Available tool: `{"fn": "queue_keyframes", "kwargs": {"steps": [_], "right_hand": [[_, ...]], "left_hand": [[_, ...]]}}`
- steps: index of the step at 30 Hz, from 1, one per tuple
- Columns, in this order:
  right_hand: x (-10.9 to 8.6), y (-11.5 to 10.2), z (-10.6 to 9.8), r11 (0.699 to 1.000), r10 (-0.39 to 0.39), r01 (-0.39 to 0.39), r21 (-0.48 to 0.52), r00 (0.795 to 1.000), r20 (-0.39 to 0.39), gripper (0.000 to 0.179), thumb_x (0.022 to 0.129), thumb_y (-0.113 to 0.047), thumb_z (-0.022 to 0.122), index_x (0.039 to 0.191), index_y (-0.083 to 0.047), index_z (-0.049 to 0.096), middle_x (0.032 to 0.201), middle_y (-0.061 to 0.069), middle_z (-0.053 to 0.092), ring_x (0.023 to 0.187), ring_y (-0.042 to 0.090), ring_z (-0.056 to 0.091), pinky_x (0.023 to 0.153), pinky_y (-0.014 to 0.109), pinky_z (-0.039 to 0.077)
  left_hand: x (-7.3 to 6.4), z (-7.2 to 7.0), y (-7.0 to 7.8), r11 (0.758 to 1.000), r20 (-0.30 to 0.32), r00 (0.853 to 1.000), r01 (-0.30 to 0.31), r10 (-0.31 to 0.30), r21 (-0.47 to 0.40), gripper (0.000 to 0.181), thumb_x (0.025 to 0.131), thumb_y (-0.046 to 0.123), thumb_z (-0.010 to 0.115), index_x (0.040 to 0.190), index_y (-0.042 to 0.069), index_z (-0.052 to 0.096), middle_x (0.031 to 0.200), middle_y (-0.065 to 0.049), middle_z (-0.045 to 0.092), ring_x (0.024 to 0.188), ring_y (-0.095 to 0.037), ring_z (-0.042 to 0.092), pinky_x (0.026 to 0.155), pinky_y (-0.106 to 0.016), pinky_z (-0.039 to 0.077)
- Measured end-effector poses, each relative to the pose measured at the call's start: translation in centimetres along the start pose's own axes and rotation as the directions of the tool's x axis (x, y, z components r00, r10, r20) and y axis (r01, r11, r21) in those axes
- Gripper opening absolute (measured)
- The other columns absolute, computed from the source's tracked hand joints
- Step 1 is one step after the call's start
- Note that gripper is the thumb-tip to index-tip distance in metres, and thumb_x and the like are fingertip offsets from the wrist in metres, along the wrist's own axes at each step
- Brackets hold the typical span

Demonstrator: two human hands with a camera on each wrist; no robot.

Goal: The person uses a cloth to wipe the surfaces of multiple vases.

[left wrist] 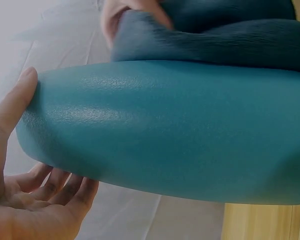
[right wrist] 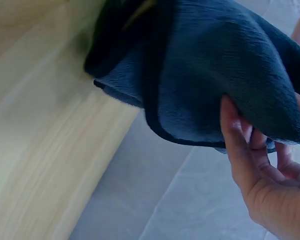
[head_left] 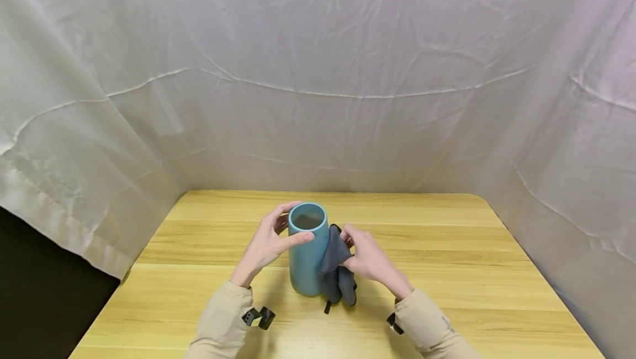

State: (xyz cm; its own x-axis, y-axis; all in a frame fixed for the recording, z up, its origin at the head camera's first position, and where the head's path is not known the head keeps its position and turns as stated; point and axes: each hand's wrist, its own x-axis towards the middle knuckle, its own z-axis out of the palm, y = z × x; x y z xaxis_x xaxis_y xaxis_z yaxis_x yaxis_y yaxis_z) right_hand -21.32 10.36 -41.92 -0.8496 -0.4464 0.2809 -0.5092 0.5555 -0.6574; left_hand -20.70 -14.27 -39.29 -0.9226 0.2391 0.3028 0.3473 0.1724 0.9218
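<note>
A tall blue vase (head_left: 306,265) with a round open mouth stands upright on the wooden table. My left hand (head_left: 270,240) grips it near the rim, thumb across the near side and fingers round the far left. In the left wrist view the vase (left wrist: 165,130) spans the picture, with the left thumb and fingers at its top end. A dark grey-blue cloth (head_left: 335,254) with black edging hangs in folds from my right hand (head_left: 370,257) and lies against the vase's right side. In the right wrist view, the thumb and fingers pinch the cloth (right wrist: 205,75).
The light wooden table (head_left: 447,270) extends on both sides of the vase. Pale fabric curtains (head_left: 348,127) enclose it at the back and sides. A dark area shows at the lower left. Small black wrist cameras (head_left: 259,317) sit at both cuffs.
</note>
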Motion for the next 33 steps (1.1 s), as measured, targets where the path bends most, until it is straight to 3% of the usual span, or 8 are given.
{"fn": "queue_keyframes", "kwargs": {"steps": [9, 16, 21, 26, 33], "right_hand": [[-0.2, 0.4, 0.2, 1.000, -0.007, 0.006, 0.023, 1.000, 0.003, 0.031, 0.076, 0.008, 0.075, 0.088, -0.012, 0.054, 0.086, 0.003, 0.065, 0.082, 0.015, 0.064, 0.068, 0.022, 0.051], [-0.2, 0.0, 0.2, 0.993, -0.003, 0.006, 0.114, 1.000, -0.027, 0.028, 0.080, 0.008, 0.072, 0.090, -0.011, 0.056, 0.091, 0.006, 0.067, 0.083, 0.014, 0.063, 0.068, 0.021, 0.051], [-0.1, -1.0, 0.2, 0.971, -0.027, 0.057, 0.234, 0.991, -0.130, 0.025, 0.083, 0.013, 0.066, 0.095, -0.007, 0.056, 0.091, 0.013, 0.064, 0.083, 0.014, 0.060, 0.066, 0.023, 0.055], [0.2, -2.2, 0.1, 0.954, -0.077, 0.152, 0.258, 0.957, -0.278, 0.022, 0.086, 0.005, 0.072, 0.097, -0.009, 0.059, 0.091, 0.011, 0.065, 0.085, 0.013, 0.063, 0.074, 0.031, 0.058], [0.3, -2.6, -0.2, 0.955, -0.086, 0.163, 0.248, 0.952, -0.295, 0.022, 0.085, 0.005, 0.074, 0.095, -0.008, 0.059, 0.089, 0.010, 0.066, 0.085, 0.015, 0.065, 0.073, 0.030, 0.059]], "left_hand": [[0.1, 0.1, 0.2, 1.000, 0.001, 1.000, 0.011, -0.011, 0.001, 0.066, 0.080, 0.023, 0.086, 0.139, 0.015, 0.056, 0.134, -0.012, 0.062, 0.126, -0.032, 0.059, 0.118, -0.054, 0.040], [0.1, 0.0, 0.4, 1.000, 0.004, 1.000, 0.007, -0.007, -0.005, 0.066, 0.081, 0.021, 0.085, 0.139, 0.015, 0.056, 0.134, -0.012, 0.062, 0.125, -0.032, 0.060, 0.118, -0.053, 0.041], [0.0, -0.1, 0.3, 1.000, 0.008, 1.000, -0.001, 0.001, -0.013, 0.065, 0.081, 0.022, 0.085, 0.139, 0.016, 0.056, 0.133, -0.012, 0.061, 0.125, -0.036, 0.059, 0.118, -0.055, 0.040], [-0.1, -0.2, 0.2, 1.000, 0.013, 1.000, -0.014, 0.015, -0.018, 0.065, 0.082, 0.022, 0.084, 0.139, 0.015, 0.056, 0.133, -0.013, 0.061, 0.124, -0.037, 0.059, 0.117, -0.056, 0.040], [0.0, -0.2, 0.3, 1.000, 0.011, 1.000, -0.015, 0.015, -0.011, 0.065, 0.082, 0.022, 0.084, 0.140, 0.015, 0.055, 0.133, -0.013, 0.061, 0.123, -0.034, 0.060, 0.117, -0.055, 0.040]]}}
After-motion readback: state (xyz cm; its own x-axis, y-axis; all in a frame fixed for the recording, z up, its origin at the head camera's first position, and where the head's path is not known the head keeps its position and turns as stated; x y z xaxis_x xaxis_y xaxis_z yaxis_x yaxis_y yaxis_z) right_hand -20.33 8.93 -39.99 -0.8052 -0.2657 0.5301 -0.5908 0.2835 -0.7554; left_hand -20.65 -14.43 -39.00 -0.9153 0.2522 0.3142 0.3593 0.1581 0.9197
